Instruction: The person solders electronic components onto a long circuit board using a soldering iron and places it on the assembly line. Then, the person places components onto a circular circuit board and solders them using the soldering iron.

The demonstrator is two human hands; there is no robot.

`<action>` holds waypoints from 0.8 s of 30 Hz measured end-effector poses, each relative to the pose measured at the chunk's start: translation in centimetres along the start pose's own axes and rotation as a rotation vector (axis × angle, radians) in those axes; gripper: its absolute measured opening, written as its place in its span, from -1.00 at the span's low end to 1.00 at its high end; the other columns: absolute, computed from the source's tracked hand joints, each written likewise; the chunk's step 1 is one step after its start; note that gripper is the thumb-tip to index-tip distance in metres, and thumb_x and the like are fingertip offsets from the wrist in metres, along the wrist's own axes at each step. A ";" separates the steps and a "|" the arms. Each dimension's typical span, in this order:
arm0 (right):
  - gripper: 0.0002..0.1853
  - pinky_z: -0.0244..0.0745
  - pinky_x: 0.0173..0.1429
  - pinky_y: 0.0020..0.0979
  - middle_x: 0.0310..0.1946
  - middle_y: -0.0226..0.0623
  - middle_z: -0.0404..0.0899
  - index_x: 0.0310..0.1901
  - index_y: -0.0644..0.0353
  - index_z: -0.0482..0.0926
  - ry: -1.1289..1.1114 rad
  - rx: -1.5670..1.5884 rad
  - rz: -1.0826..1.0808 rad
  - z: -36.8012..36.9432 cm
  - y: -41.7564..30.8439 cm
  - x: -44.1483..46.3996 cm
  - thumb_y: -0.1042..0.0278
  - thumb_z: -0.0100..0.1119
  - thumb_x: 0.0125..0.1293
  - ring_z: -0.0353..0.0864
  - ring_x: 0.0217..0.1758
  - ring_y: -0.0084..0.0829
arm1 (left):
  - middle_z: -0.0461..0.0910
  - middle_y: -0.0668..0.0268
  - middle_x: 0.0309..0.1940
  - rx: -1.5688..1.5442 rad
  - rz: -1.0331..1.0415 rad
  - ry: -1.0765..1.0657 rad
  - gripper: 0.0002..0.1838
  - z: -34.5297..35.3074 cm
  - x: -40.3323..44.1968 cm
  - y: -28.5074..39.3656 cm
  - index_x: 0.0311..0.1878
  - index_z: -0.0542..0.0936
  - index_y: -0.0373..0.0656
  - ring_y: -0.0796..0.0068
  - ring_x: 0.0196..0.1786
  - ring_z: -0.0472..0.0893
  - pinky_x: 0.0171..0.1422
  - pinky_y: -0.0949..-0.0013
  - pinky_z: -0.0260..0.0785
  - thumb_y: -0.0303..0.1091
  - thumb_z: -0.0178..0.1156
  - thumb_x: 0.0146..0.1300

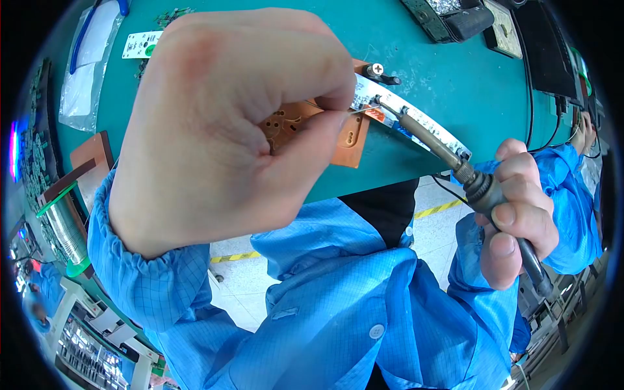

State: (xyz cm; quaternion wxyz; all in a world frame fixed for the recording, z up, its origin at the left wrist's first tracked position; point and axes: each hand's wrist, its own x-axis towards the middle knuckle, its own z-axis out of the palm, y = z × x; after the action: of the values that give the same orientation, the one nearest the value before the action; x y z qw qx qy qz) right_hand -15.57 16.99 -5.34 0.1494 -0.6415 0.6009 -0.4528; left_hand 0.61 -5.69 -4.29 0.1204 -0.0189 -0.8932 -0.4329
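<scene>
My left hand (221, 123), large in the foreground, pinches a thin solder wire (364, 109) between thumb and forefinger. The wire's free end reaches a white curved circuit board (426, 120). My right hand (520, 214) is closed around the handle of a soldering iron (435, 140). The iron's tip is at the board, close to the wire's end; whether they touch I cannot tell. Under the board lies a copper-coloured fixture (351, 146) with holes and slots, partly hidden by my left hand. A screw (374, 69) stands at its far edge.
A solder spool (65, 227) stands at the left, near a brown plate (91, 159). Behind it lie a plastic bag (91, 71) and another white board (141, 45). A black holder (448, 19) is at the back right. Another person's blue sleeve (572, 208) is at the right.
</scene>
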 end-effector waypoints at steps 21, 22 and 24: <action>-0.76 0.17 -0.14 -0.07 -0.61 -0.39 0.29 -0.25 0.08 0.46 -0.013 0.007 0.007 -0.1 0.0 0.1 0.09 0.11 0.29 0.18 -0.43 -0.38 | 0.62 0.09 -0.25 -0.025 -0.046 -0.041 -0.92 -0.1 -0.2 -0.7 -0.43 0.57 -0.28 0.54 -0.43 0.59 -0.34 0.58 0.43 -0.64 0.15 -0.03; -0.76 0.17 -0.14 -0.07 -0.61 -0.40 0.28 -0.23 0.07 0.46 -0.012 0.009 0.009 -0.1 0.0 0.1 0.08 0.10 0.30 0.18 -0.42 -0.39 | 0.63 0.10 -0.25 0.064 0.074 0.007 -0.92 0.2 -0.4 -1.0 -0.44 0.57 -0.27 0.56 -0.45 0.58 -0.35 0.59 0.41 -0.64 0.15 -0.03; -0.76 0.16 -0.14 -0.08 -0.60 -0.40 0.27 -0.22 0.06 0.47 -0.012 0.012 0.010 -0.2 0.0 0.0 0.07 0.10 0.30 0.18 -0.42 -0.39 | 0.63 0.11 -0.26 0.084 0.065 -0.001 -0.92 0.1 -0.5 -1.0 -0.44 0.57 -0.27 0.57 -0.46 0.56 -0.38 0.61 0.37 -0.64 0.16 -0.04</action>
State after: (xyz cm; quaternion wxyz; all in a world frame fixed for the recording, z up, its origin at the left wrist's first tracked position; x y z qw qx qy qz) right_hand -15.75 17.11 -5.21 0.1588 -0.6402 0.6007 -0.4518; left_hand 0.92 -6.23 -5.19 0.1344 -0.0430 -0.9096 -0.3909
